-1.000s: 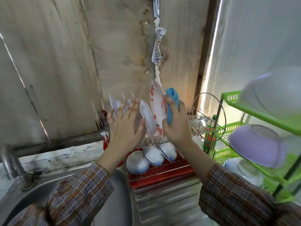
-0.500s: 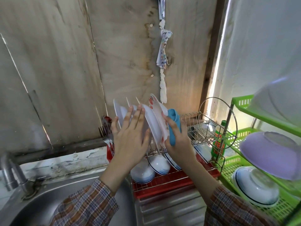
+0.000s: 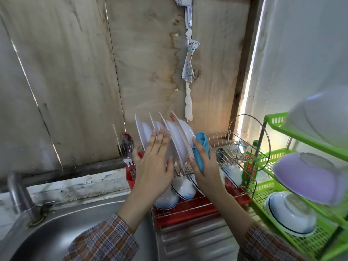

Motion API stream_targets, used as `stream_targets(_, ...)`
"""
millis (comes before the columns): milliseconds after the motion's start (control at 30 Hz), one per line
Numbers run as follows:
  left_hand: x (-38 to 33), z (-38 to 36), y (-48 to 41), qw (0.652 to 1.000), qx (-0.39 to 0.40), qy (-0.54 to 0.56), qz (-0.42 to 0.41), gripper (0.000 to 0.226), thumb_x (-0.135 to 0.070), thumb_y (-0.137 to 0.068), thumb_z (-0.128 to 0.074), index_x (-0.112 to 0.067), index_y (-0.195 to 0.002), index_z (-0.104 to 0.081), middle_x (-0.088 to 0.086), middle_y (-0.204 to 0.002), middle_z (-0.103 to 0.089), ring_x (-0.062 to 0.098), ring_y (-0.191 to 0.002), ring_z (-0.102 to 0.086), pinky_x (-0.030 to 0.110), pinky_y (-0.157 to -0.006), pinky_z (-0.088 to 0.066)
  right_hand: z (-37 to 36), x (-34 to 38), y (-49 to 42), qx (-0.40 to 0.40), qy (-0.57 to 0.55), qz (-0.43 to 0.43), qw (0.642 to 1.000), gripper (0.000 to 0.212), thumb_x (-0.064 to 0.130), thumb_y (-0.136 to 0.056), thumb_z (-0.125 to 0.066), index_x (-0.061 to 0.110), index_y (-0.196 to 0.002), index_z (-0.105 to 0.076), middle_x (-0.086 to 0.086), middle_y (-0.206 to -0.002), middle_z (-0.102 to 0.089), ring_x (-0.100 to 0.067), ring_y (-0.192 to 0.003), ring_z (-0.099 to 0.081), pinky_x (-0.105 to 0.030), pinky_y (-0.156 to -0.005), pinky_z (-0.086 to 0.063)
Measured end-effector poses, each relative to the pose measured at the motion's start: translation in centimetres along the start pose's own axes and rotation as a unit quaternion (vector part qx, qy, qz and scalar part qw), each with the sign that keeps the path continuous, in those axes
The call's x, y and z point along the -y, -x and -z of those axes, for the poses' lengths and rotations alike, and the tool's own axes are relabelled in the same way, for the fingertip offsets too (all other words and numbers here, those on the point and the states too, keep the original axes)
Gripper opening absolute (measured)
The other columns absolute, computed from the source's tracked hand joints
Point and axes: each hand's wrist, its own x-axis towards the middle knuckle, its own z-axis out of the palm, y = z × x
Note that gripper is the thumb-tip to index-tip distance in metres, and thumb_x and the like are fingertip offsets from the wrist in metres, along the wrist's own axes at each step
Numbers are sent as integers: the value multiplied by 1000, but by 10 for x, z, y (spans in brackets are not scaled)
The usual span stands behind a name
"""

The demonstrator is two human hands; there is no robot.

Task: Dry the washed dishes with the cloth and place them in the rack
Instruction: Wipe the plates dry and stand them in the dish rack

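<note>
Obs: left hand (image 3: 154, 166) spread flat on racked plates (image 3: 145, 132); right hand (image 3: 205, 166) grips blue cloth (image 3: 201, 149), steadying flowered plate (image 3: 180, 132) upright in rack (image 3: 235, 155) (right slots free); judged mostly done

Left hand (image 3: 153, 164) raised, fingers (image 3: 154, 138) straight, spread; right hand (image 3: 206, 167) raised, fingers gripping cloth (image 3: 201, 147)

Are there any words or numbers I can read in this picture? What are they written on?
Nothing here can be read clearly.
Green bottle behind the wire rack: its red and yellow label has print, but it is too blurred to read.
Patterned strip hanging on the wooden wall: it has coloured marks, too small to tell whether they are letters.
</note>
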Motion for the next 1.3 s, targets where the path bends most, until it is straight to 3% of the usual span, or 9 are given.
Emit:
stream_targets(133, -5, 2, 31, 1000, -1, 18, -13, 72, -18, -88, -58, -19, -153, -27, -2, -161, -18, 13, -148, -10, 46, -114, -19, 5, 15, 27, -11, -4, -3, 1000, 52, 34, -99, -40, 44, -148, -26, 2, -133, -31, 0, -117, -38, -5, -102, -27)
stream_targets(300, -9, 11, 85, 999, 39, 13, -2, 68, -39, -91, -38, -21, -154, -21, -3, -161, -15, 11, -148, -4, 35, -118, -7, 11, 42, 80, 53, 13, -5, 999, 60, 25, -99, -44, 48, -149, -21, -13, -151, -24, -29, -137, -36, -45, -110, -38)
stream_targets(400, -6, 21, 120, 997, 70, 0, 24, 71, -46, -89, -31, -18, -154, -23, -3, -161, -12, 11, -148, -4, 36, -119, -5, 14, 62, 112, 58, 15, -17, 998, 65, 10, -94, -51, 37, -149, -29, -17, -148, -28, -34, -134, -38, -52, -105, -42)
stream_targets(600, 14, 51, 195, 990, 92, -8, 104, 76, -50, -86, -27, -15, -153, -23, -2, -160, -9, 14, -147, -3, 40, -119, -6, 1, 95, 173, 89, -6, -44, 995, 59, 19, -97, -47, 38, -149, -27, -20, -150, -27, -36, -134, -41, -50, -104, -45)
stream_targets(733, 37, 77, 244, 982, 109, -43, 151, 74, -45, -84, -35, -11, -150, -33, 4, -158, -21, 16, -146, -8, 45, -116, -12, -24, 131, 207, 140, -65, -63, 986, 69, 7, -96, -54, 40, -150, -25, -15, -154, -23, -29, -144, -29, -44, -117, -29)
stream_targets(900, 68, 112, 295, 961, 139, -123, 206, 72, -41, -82, -40, -7, -145, -40, 10, -154, -35, 23, -141, -20, 56, -106, -23, -61, 184, 232, 213, -103, -48, 970, 69, 7, -95, -53, 38, -151, -25, -15, -155, -22, -28, -146, -23, -36, -118, -22)
stream_targets(1067, 109, 148, 333, 943, 130, -136, 274, 78, -26, -87, -65, -13, -152, -24, 2, -160, -12, 18, -147, -3, 45, -115, -4, -103, 238, 242, 269, -171, -29, 947, 63, 9, -97, -52, 38, -146, -25, -11, -158, -18, -25, -146, -23, -35, -117, -24)
stream_targets(1200, 154, 177, 351, 925, 141, -162, 315, 79, -28, -93, -56, -17, -155, -8, -4, -159, 8, 11, -142, 17, 40, -115, 10, -142, 276, 243, 306, -199, -13, 931, 66, 8, -98, -51, 45, -145, -22, -7, -157, -18, -20, -144, -27, -30, -116, -26)
stream_targets(1300, 195, 191, 362, 908, 165, -171, 346, 70, -33, -100, -43, -19, -155, -3, -3, -161, 11, 13, -146, 17, 40, -118, 10, -176, 302, 240, 341, -213, -26, 915, 65, 7, -97, -51, 43, -144, -26, -5, -153, -25, -7, -133, -35, -12, -106, -26)
